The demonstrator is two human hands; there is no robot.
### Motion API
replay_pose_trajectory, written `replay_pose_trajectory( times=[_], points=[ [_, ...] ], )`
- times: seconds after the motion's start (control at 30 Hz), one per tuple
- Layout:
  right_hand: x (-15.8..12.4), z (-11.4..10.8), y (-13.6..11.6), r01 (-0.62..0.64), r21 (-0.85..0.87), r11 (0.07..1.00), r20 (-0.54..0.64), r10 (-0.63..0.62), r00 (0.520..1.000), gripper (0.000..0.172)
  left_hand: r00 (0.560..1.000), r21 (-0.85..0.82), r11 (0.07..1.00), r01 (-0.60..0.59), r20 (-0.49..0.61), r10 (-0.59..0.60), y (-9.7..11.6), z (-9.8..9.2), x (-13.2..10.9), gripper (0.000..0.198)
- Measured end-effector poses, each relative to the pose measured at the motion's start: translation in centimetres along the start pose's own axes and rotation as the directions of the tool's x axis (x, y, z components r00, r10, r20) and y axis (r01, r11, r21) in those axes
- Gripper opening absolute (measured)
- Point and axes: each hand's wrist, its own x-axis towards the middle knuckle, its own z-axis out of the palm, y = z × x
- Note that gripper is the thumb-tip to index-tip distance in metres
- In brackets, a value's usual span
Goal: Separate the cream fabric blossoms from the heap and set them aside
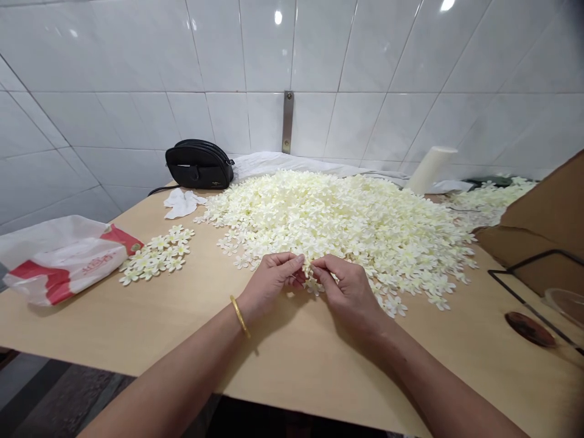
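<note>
A large heap of small cream-white fabric flowers (337, 219) covers the middle of a light wooden table (191, 322). My left hand (271, 280), with a gold bangle on the wrist, and my right hand (344, 289) meet at the heap's near edge. Both pinch the same small flower (309, 267) between their fingertips. A small separate group of flowers (157, 255) lies flat on the table to the left.
A white and red plastic bag (64, 258) lies at the table's left end. A black pouch (199, 164) and a crumpled white tissue (182, 202) sit at the back left. A white cylinder (431, 169), brown cardboard (542, 219) and a black wire frame (533, 286) stand on the right.
</note>
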Motion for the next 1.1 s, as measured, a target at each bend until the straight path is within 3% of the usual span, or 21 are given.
replay_pose_trajectory(
  times=[0.23,0.43,0.57,0.63,0.73,0.8,0.87,0.97,1.1],
  points=[
    [-0.1,0.2,0.0,-0.047,0.0,0.999,-0.082,0.047,0.996,0.016,0.998,-0.116,0.992,0.058,0.018,-0.056,-0.2,0.1,0.1,0.014],
    [0.2,0.4,-0.2,-0.212,0.311,0.926,-0.017,0.229,0.973,0.014,0.998,-0.192,0.979,0.064,-0.007,-0.066,0.0,0.2,0.1,0.008],
    [0.6,-0.5,0.4,-0.223,0.475,0.851,-0.04,0.274,0.961,0.014,0.999,-0.185,0.982,0.043,-0.019,-0.048,-0.2,0.2,0.3,0.006],
    [0.8,-1.3,1.0,-0.19,0.386,0.903,-0.144,0.262,0.954,0.013,0.998,-0.185,0.982,0.038,-0.041,-0.046,-0.2,0.1,0.3,0.006],
    [1.0,-2.4,2.0,-0.148,-0.061,0.987,-0.28,0.126,0.952,0.013,0.996,-0.183,0.982,0.035,-0.073,-0.049,-0.2,-0.1,0.4,0.006],
    [1.0,-2.7,2.5,-0.109,-0.357,0.928,-0.215,0.032,0.976,0.015,0.995,-0.175,0.984,0.037,-0.086,-0.053,-0.2,-0.2,0.4,0.006],
    [0.9,-2.5,2.8,-0.059,-0.527,0.848,-0.088,0.015,0.996,0.017,0.994,-0.169,0.985,0.039,-0.091,-0.055,-0.2,-0.2,0.4,0.007],
    [0.8,-2.0,2.8,-0.03,-0.577,0.816,-0.007,0.032,0.999,0.018,0.993,-0.16,0.986,0.043,-0.1,-0.06,-0.3,-0.1,0.4,0.008],
    [0.6,-1.3,1.4,0.059,-0.336,0.94,-0.119,-0.104,0.987,0.016,0.99,-0.148,0.988,0.046,-0.122,-0.065,-0.4,0.1,0.3,0.01]
  ],
)
